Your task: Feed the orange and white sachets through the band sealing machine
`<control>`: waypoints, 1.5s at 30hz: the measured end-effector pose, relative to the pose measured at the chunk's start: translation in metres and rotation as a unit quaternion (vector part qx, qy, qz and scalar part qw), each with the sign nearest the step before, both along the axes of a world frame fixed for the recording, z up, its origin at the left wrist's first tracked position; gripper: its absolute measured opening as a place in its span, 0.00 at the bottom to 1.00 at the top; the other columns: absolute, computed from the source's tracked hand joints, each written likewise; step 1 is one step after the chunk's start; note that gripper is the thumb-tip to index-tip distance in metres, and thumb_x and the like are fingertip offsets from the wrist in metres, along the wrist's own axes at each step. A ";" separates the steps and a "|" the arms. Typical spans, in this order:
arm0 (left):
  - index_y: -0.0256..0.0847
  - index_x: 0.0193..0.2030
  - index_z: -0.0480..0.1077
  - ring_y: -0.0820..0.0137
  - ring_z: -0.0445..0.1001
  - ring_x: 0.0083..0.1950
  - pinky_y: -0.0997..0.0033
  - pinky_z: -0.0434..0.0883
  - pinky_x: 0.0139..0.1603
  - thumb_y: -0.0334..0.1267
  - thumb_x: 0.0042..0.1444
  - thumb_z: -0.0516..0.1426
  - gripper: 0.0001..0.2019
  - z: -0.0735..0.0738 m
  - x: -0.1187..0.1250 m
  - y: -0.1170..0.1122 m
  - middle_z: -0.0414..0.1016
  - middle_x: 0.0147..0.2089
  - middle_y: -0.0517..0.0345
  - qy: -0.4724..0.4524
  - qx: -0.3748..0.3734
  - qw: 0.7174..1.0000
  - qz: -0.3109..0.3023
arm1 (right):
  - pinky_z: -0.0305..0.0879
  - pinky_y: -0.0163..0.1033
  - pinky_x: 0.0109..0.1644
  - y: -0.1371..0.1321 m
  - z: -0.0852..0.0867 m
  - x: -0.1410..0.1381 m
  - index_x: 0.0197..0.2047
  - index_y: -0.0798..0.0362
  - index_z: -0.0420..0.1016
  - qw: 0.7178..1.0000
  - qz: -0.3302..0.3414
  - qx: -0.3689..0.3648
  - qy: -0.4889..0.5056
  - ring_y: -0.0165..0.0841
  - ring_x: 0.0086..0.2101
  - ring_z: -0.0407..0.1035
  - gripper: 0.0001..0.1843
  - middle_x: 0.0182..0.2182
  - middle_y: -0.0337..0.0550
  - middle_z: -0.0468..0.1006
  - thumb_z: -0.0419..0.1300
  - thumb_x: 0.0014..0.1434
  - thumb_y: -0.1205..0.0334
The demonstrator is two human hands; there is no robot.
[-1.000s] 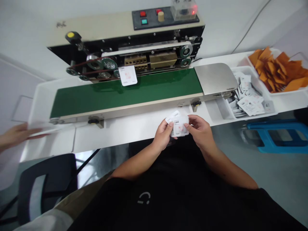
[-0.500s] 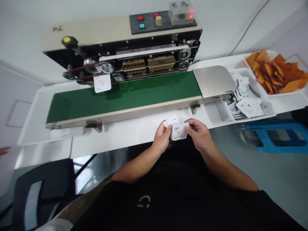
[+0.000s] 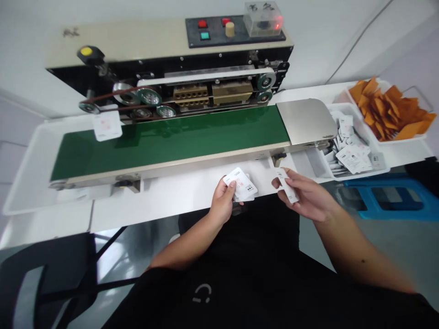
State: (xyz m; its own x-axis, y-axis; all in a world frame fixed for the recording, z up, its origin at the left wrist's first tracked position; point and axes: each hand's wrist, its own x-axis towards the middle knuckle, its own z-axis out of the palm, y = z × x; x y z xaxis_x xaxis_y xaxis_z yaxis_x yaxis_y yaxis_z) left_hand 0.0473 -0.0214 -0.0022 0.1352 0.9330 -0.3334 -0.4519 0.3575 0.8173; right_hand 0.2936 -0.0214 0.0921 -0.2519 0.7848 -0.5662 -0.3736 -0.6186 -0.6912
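Note:
My left hand (image 3: 224,198) is closed on a few white printed sachets (image 3: 243,183), fanned slightly, in front of the green conveyor belt (image 3: 192,137). To its right, my right hand (image 3: 305,194) pinches a single white sachet (image 3: 287,185) between thumb and fingers, turned partly edge-on. A gap separates the two hands. Another white sachet (image 3: 107,125) hangs at the left end of the band sealing machine (image 3: 130,48), over the belt.
A white bin of sachets (image 3: 386,170) stands right of the conveyor's metal end plate (image 3: 305,119). Behind it is a tray with orange packets (image 3: 391,109). A white tray (image 3: 20,201) sits under the belt's left end. A blue stool (image 3: 401,180) and a black chair (image 3: 68,274) flank me.
My right hand has drawn one sachet away to the right from those in my left hand. The sachet at the machine has travelled left. The view has shifted slightly.

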 end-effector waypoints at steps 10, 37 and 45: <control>0.42 0.53 0.72 0.67 0.82 0.34 0.73 0.76 0.23 0.62 0.61 0.69 0.27 -0.008 -0.007 0.004 0.84 0.45 0.54 0.005 0.002 1.000 -0.007 | 0.73 0.21 0.30 0.105 0.042 0.031 0.42 0.54 0.77 0.975 -0.135 0.139 -0.112 0.21 0.25 0.74 0.05 0.30 0.38 0.80 0.69 0.69 0.68; 0.43 0.50 0.71 0.71 0.77 0.28 0.73 0.76 0.23 0.62 0.61 0.69 0.26 -0.017 -0.019 0.011 0.80 0.36 0.61 0.002 -0.004 1.000 0.013 | 0.80 0.30 0.28 0.177 0.032 0.003 0.53 0.50 0.77 0.955 -0.116 0.165 -0.217 0.35 0.35 0.84 0.17 0.42 0.45 0.85 0.73 0.63 0.63; 0.42 0.51 0.72 0.69 0.80 0.33 0.73 0.76 0.24 0.63 0.61 0.68 0.27 -0.012 -0.015 0.007 0.83 0.43 0.55 0.016 0.009 1.000 -0.007 | 0.73 0.33 0.28 0.059 0.008 -0.018 0.48 0.49 0.80 0.916 -0.146 0.272 -0.256 0.28 0.28 0.77 0.11 0.39 0.39 0.81 0.71 0.62 0.59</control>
State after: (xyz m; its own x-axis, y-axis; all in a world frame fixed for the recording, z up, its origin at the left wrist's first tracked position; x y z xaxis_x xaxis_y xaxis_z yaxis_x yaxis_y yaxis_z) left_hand 0.0318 -0.0146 -0.0137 0.1385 0.9367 -0.3214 -0.4204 0.3495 0.8374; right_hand 0.2751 0.0381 0.0996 0.2023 0.9776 -0.0572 -0.0089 -0.0565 -0.9984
